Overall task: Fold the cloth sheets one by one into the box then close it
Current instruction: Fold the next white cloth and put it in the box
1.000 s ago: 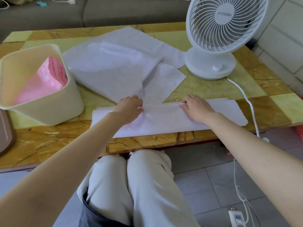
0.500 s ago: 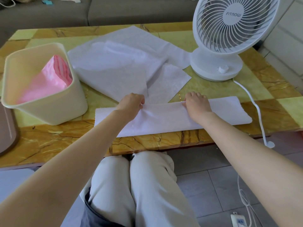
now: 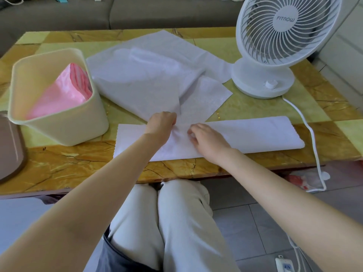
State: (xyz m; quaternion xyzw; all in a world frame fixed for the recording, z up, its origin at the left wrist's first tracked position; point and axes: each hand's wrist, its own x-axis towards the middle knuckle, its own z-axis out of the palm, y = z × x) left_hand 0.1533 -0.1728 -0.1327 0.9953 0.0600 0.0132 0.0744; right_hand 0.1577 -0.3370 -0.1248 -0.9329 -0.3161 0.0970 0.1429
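A white cloth sheet (image 3: 255, 133), folded into a long strip, lies along the table's near edge. My left hand (image 3: 162, 123) pinches its far edge near the middle. My right hand (image 3: 208, 139) lies on the strip just right of the left hand, fingers curled into the cloth, which wrinkles between the two hands. Behind the strip lies a loose pile of white sheets (image 3: 145, 79). A cream plastic box (image 3: 64, 122) stands open at the left with a folded pink cloth (image 3: 62, 91) inside. A brown lid (image 3: 9, 148) lies at the far left edge.
A white desk fan (image 3: 279, 44) stands at the back right, its cord (image 3: 312, 138) running over the table edge to the floor. The yellow marble table (image 3: 78, 167) ends close to my knees. A grey sofa sits behind it.
My right hand slid left along the strip until it came close to my left hand. The cloth now bunches between them. The left hand stayed about where it was.
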